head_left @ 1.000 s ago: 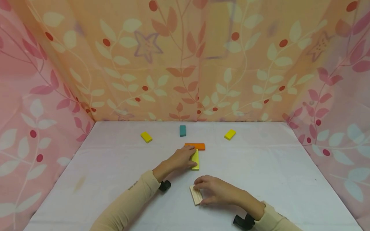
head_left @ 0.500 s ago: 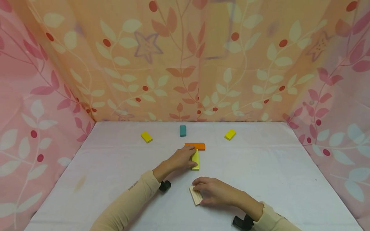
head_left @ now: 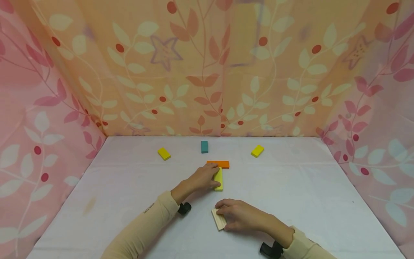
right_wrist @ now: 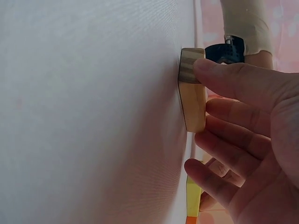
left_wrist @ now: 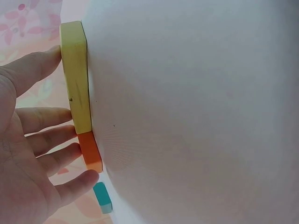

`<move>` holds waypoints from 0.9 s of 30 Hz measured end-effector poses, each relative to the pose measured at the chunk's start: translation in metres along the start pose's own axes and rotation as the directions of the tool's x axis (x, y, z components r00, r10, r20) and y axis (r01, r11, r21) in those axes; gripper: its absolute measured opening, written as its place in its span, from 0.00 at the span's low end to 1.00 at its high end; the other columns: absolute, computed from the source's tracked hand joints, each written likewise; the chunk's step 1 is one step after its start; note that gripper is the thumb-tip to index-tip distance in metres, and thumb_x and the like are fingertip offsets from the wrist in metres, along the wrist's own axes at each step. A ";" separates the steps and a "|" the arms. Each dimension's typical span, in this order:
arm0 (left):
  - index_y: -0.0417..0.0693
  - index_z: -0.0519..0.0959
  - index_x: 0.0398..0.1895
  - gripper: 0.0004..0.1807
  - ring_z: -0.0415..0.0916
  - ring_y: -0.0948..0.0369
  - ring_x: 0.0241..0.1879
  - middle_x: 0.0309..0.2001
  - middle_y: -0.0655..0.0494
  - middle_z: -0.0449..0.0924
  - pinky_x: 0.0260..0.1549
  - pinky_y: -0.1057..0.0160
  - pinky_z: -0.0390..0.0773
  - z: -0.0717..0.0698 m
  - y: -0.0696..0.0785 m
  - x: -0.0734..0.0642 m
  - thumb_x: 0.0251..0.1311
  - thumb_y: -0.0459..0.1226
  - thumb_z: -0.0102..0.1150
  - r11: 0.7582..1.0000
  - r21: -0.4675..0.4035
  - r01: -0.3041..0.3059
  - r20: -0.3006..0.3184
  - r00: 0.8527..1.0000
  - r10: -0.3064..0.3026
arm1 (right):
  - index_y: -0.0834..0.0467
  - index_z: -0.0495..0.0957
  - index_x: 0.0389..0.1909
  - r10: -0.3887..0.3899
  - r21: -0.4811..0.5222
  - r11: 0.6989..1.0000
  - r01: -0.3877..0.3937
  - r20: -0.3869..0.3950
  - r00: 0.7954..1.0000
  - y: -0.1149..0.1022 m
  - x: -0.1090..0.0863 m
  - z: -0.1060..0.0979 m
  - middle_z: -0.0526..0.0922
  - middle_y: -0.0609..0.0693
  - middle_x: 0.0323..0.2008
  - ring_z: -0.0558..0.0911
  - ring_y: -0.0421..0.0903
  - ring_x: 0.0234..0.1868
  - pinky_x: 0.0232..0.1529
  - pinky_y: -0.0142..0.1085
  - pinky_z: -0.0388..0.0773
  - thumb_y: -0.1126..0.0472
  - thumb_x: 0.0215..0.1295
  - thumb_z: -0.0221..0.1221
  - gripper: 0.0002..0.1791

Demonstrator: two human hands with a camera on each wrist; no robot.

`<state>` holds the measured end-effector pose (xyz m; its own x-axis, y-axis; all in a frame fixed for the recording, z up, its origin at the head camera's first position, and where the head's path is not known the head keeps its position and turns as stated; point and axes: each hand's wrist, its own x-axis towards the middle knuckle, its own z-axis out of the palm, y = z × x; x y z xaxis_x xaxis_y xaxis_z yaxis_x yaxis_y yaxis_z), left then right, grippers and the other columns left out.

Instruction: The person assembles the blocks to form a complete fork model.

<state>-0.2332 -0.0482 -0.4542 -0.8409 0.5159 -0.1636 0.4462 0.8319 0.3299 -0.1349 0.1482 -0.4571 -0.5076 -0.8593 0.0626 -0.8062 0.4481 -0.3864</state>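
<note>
Fingers [left_wrist: 44, 117] spread, left hand [head_left: 202, 178] touches long yellow block [left_wrist: 77, 81].

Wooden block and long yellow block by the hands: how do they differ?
The wooden block shows pale grain; the long yellow block is yellow. In the head view, the wooden block lies slanted, while the yellow one points nearly straight away. The right hand touches the wooden block, the left hand the yellow one. Both lie on the white surface.
</note>
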 end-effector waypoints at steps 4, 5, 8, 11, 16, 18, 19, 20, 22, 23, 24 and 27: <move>0.45 0.68 0.69 0.37 0.61 0.52 0.71 0.72 0.49 0.64 0.68 0.47 0.65 0.000 -0.001 0.000 0.60 0.52 0.63 1.000 -0.007 0.004 0.004 1.000 -0.004 | 0.57 0.82 0.50 0.014 0.010 1.000 -0.014 0.010 1.000 -0.001 0.000 -0.001 0.78 0.47 0.56 0.78 0.41 0.56 0.57 0.34 0.77 0.57 0.55 0.70 0.21; 0.45 0.68 0.69 0.36 0.61 0.52 0.71 0.72 0.49 0.64 0.68 0.47 0.65 0.000 -0.001 0.000 0.60 0.52 0.63 1.000 -0.011 0.004 0.003 1.000 -0.004 | 0.57 0.82 0.50 0.018 0.013 1.000 -0.018 0.013 1.000 -0.002 0.000 -0.001 0.78 0.47 0.56 0.78 0.41 0.57 0.57 0.34 0.77 0.57 0.55 0.70 0.21; 0.45 0.68 0.69 0.36 0.62 0.52 0.71 0.72 0.49 0.64 0.67 0.46 0.66 0.001 -0.002 -0.001 0.60 0.51 0.64 1.000 -0.020 -0.004 -0.005 1.000 0.004 | 0.57 0.82 0.50 0.022 0.015 1.000 -0.022 0.016 1.000 -0.003 0.001 -0.002 0.78 0.47 0.56 0.78 0.42 0.57 0.57 0.34 0.77 0.57 0.55 0.70 0.21; 0.45 0.68 0.69 0.36 0.62 0.52 0.70 0.72 0.49 0.64 0.67 0.46 0.67 0.001 -0.002 -0.001 0.60 0.50 0.65 1.000 -0.027 -0.011 -0.013 1.000 0.010 | 0.57 0.82 0.50 0.021 0.011 1.000 -0.021 0.017 1.000 -0.003 0.000 -0.002 0.78 0.47 0.56 0.78 0.42 0.56 0.57 0.34 0.78 0.56 0.55 0.70 0.21; 0.45 0.68 0.69 0.36 0.61 0.52 0.71 0.72 0.49 0.64 0.67 0.46 0.66 0.001 -0.001 -0.001 0.61 0.50 0.64 1.000 -0.026 -0.013 -0.012 1.000 0.012 | 0.56 0.82 0.50 0.014 -0.002 1.000 -0.014 0.014 1.000 -0.003 0.000 -0.001 0.78 0.47 0.56 0.78 0.41 0.56 0.57 0.33 0.77 0.56 0.55 0.70 0.21; 0.45 0.68 0.69 0.36 0.61 0.52 0.71 0.72 0.49 0.64 0.68 0.46 0.65 0.001 -0.001 -0.001 0.61 0.51 0.63 1.000 -0.026 -0.007 -0.009 1.000 0.007 | 0.56 0.82 0.50 0.011 -0.003 1.000 -0.011 0.011 1.000 -0.002 0.001 -0.001 0.78 0.47 0.56 0.78 0.41 0.56 0.57 0.34 0.77 0.56 0.55 0.70 0.21; 0.45 0.68 0.69 0.36 0.61 0.52 0.71 0.72 0.49 0.64 0.68 0.46 0.65 0.000 -0.001 -0.001 0.61 0.51 0.63 1.000 -0.028 -0.003 -0.007 1.000 0.003 | 0.56 0.82 0.50 0.010 -0.003 1.000 -0.010 0.010 1.000 -0.002 0.000 -0.001 0.78 0.47 0.56 0.78 0.41 0.56 0.57 0.34 0.77 0.56 0.55 0.70 0.21; 0.45 0.68 0.69 0.36 0.61 0.52 0.71 0.72 0.49 0.64 0.68 0.46 0.65 0.000 0.000 -0.001 0.61 0.51 0.63 1.000 -0.028 0.000 -0.004 1.000 0.000 | 0.56 0.82 0.50 0.010 -0.001 1.000 -0.010 0.009 1.000 -0.002 0.000 -0.001 0.78 0.47 0.56 0.78 0.41 0.56 0.57 0.34 0.77 0.57 0.55 0.70 0.21; 0.45 0.68 0.69 0.36 0.61 0.52 0.71 0.72 0.49 0.64 0.68 0.46 0.64 0.000 0.000 -0.001 0.60 0.52 0.63 1.000 -0.031 0.007 0.001 1.000 -0.007 | 0.56 0.82 0.50 0.009 0.005 1.000 -0.010 0.006 1.000 -0.002 0.000 0.000 0.78 0.47 0.56 0.78 0.41 0.56 0.57 0.34 0.77 0.57 0.55 0.70 0.21; 0.45 0.68 0.69 0.36 0.61 0.52 0.71 0.72 0.49 0.64 0.69 0.46 0.64 -0.001 0.000 -0.001 0.60 0.51 0.63 0.999 -0.032 0.009 0.003 1.000 -0.009 | 0.56 0.81 0.51 0.012 0.009 1.000 -0.012 0.006 1.000 -0.001 0.000 0.000 0.78 0.47 0.56 0.78 0.41 0.57 0.57 0.34 0.77 0.57 0.55 0.70 0.21; 0.45 0.69 0.68 0.36 0.61 0.52 0.71 0.72 0.49 0.64 0.68 0.46 0.64 0.000 0.000 -0.001 0.60 0.52 0.63 0.999 -0.031 0.010 0.004 1.000 -0.010 | 0.56 0.81 0.51 0.013 0.009 1.000 -0.013 0.004 1.000 -0.001 0.000 0.000 0.78 0.47 0.56 0.78 0.41 0.57 0.57 0.35 0.77 0.57 0.55 0.70 0.21; 0.45 0.69 0.68 0.36 0.61 0.52 0.71 0.72 0.49 0.64 0.69 0.46 0.64 0.000 0.000 0.000 0.60 0.52 0.63 1.000 -0.027 0.011 0.006 1.000 -0.011 | 0.56 0.81 0.51 0.009 0.004 1.000 -0.009 -0.006 1.000 -0.001 0.000 0.001 0.78 0.47 0.56 0.78 0.41 0.56 0.57 0.35 0.77 0.57 0.55 0.70 0.21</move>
<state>-0.2334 -0.0485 -0.4541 -0.8437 0.5081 -0.1732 0.4284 0.8318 0.3530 -0.1343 0.1476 -0.4574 -0.5166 -0.8537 0.0649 -0.8005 0.4548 -0.3902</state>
